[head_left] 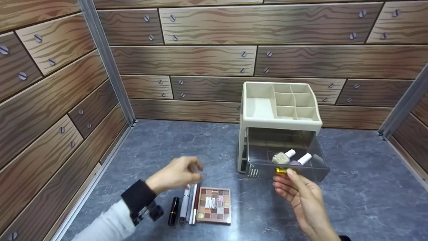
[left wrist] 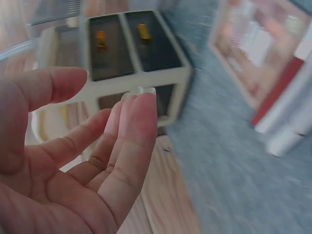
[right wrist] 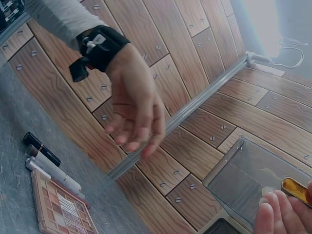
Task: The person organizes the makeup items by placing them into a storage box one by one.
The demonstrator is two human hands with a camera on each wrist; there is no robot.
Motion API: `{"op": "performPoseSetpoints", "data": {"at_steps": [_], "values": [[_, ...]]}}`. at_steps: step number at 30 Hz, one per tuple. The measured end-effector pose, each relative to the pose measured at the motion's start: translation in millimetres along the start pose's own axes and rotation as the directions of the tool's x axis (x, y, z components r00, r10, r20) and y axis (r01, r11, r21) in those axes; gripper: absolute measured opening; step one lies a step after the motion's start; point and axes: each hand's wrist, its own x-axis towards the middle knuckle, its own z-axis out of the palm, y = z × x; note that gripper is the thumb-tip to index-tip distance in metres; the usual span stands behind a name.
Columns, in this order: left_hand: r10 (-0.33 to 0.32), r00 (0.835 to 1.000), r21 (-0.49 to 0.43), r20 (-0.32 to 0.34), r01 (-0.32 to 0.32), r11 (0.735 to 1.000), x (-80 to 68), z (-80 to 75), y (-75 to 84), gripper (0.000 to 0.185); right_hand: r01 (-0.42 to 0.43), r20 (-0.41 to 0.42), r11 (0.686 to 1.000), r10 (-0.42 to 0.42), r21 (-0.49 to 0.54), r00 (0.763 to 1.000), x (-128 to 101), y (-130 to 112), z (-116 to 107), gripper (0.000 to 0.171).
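Note:
My right hand (head_left: 302,199) holds the gold handle (head_left: 283,171) of a clear grey drawer, thumb on top and fingers beneath. The drawer (head_left: 257,170) is pulled out of a cream cosmetics organizer (head_left: 281,123). Two nail polish bottles lie in it, one glittery (head_left: 281,157) and one purplish (head_left: 301,160), both with white caps. My left hand (head_left: 175,174) hovers over the makeup with nothing in its grasp, its fingers loosely bent and its thumb apart from them in the left wrist view. Close below it lie slim cosmetic tubes (head_left: 184,204) and an eyeshadow palette (head_left: 214,206).
A black lipstick tube (head_left: 173,211) lies at the left end of the row of makeup. The organizer's top has several open compartments (head_left: 296,100). Two closed drawers with gold handles (left wrist: 143,32) show in the left wrist view. Wood-patterned walls (head_left: 207,60) enclose the grey marbled table (head_left: 160,144).

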Motion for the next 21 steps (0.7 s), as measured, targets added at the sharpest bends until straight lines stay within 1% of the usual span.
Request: {"op": "performPoseSetpoints", "data": {"at_steps": [5,8,11,13,15,17,21], "values": [[-0.056,0.998,0.008,-0.021,0.056,0.998,-14.7,6.4,-28.0,0.032,0.014,-0.008,1.0,-0.015,-0.021,1.0,-1,0,1,0.026],[-0.086,0.995,0.045,-0.042,0.088,0.995,-20.8,10.7,-43.7,0.034,0.022,0.004,1.0,-0.022,-0.013,1.0,0,0,0,0.026],[-0.087,0.993,0.116,-0.078,0.096,0.989,-26.3,14.6,-57.6,0.036,0.024,0.017,1.0,-0.024,-0.003,1.0,0,0,-1,0.026],[-0.076,0.992,0.179,-0.102,0.093,0.979,-29.1,16.8,-65.4,0.035,0.022,0.017,1.0,-0.022,-0.007,1.0,0,0,-1,0.026],[-0.066,0.991,0.219,-0.117,0.09,0.972,-31.0,18.7,-72.0,0.034,0.018,0.005,1.0,-0.018,-0.021,1.0,0,0,0,0.027],[-0.063,0.991,0.232,-0.12,0.09,0.969,-32.0,20.3,-77.4,0.033,0.016,0.003,1.0,-0.016,-0.026,1.0,0,0,0,0.027],[-0.063,0.991,0.205,-0.117,0.087,0.975,-32.9,22.4,-85.9,0.032,0.012,0.003,1.0,-0.012,-0.02,1.0,1,-1,0,0.027]]}}
